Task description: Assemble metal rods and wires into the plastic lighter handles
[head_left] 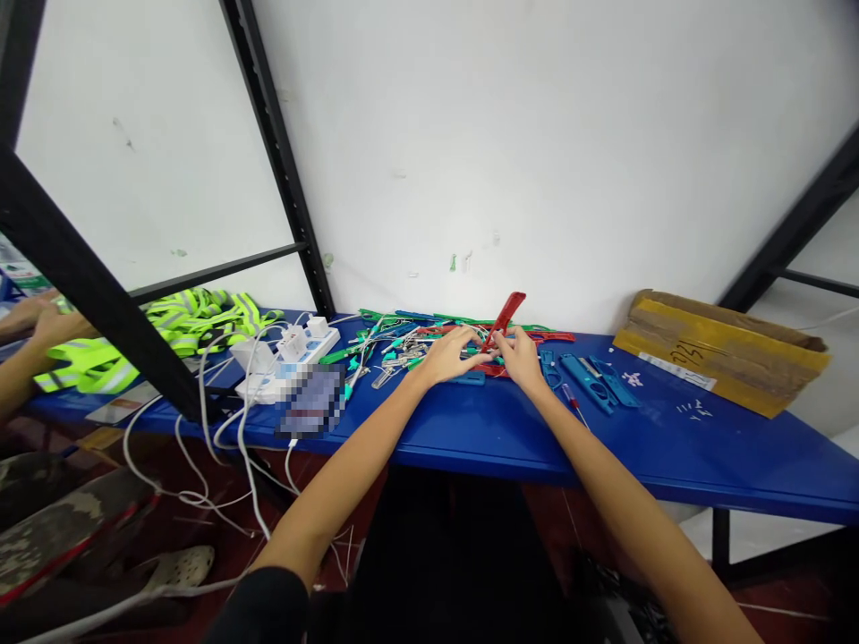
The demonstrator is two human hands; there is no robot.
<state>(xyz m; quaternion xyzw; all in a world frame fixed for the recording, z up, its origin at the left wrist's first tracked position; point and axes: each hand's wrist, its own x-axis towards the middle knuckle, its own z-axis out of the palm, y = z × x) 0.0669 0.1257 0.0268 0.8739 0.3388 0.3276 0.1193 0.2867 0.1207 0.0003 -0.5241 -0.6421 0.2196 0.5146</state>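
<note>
A long red plastic piece [505,315] stands tilted up between my two hands above the blue table. My left hand [453,355] has its fingers closed on its lower part. From the other side my right hand [519,356] pinches the same piece. Under and beside my left hand lies a pile of green, blue and metal parts [403,349]. More red pieces [554,337] lie just behind my right hand. Blue plastic shells [589,383] and a screwdriver [572,396] rest to the right of it.
A cardboard box [718,353] stands at the right, with small white bits [632,379] before it. Left are a power strip [288,362], cables, a blurred-out device [312,401], yellow-green straps [194,326], black posts and another person's hands.
</note>
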